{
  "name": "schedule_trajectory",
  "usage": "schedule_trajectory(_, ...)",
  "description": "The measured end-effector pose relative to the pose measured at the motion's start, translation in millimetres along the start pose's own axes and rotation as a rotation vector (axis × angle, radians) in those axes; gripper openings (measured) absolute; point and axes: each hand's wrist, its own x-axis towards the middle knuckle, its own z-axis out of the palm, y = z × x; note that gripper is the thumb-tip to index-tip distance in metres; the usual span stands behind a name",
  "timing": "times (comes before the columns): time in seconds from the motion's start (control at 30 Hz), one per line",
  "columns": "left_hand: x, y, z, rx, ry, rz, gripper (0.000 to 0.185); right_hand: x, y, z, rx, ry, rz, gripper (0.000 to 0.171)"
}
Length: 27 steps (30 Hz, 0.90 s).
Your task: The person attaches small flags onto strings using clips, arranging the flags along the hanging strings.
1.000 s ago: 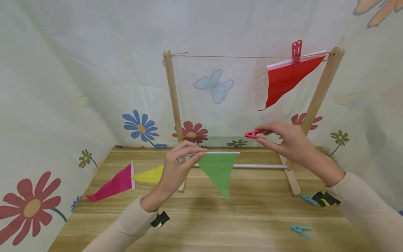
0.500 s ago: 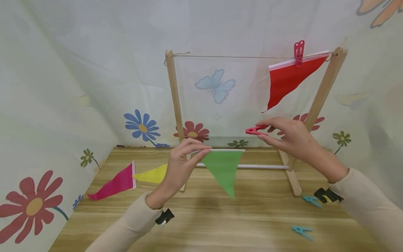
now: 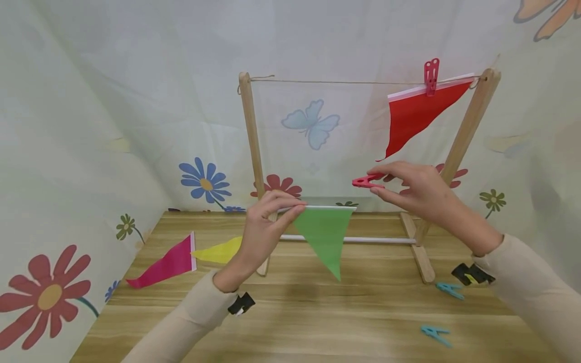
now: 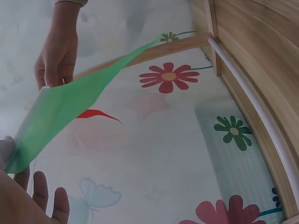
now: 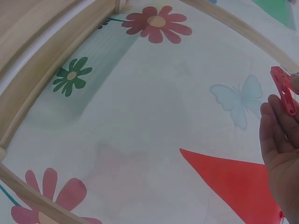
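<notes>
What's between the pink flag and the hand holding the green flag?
In the head view, the yellow pennant lies there, partly hidden by the left hand.

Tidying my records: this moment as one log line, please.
left hand: pinches green flag | right hand: holds red clip | red flag: clipped to string

Table (image 3: 345,307): pink flag (image 3: 169,262), yellow flag (image 3: 221,251), blue clips (image 3: 431,331), frame (image 3: 467,128).

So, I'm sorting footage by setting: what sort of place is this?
Probably a curtained-off tabletop workspace: a flower-printed backdrop behind and beside a wood-grain table, where a wooden frame strung with cord stands.
</notes>
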Motion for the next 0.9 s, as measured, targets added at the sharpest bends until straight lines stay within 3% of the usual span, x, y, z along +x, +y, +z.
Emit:
schedule_trajectory(0.57, 10.6, -2.6, 0.5, -0.089, -0.002, -0.029, 0.012, 4, -3, -5, -0.009, -0.022, 0.020, 0.046)
schedule_trajectory(0.9, 19.9, -14.5, 0.5, -0.058, 0.035, -0.043, 0.010, 11, -4, -6, -0.003, -0.002, -0.019, 0.047)
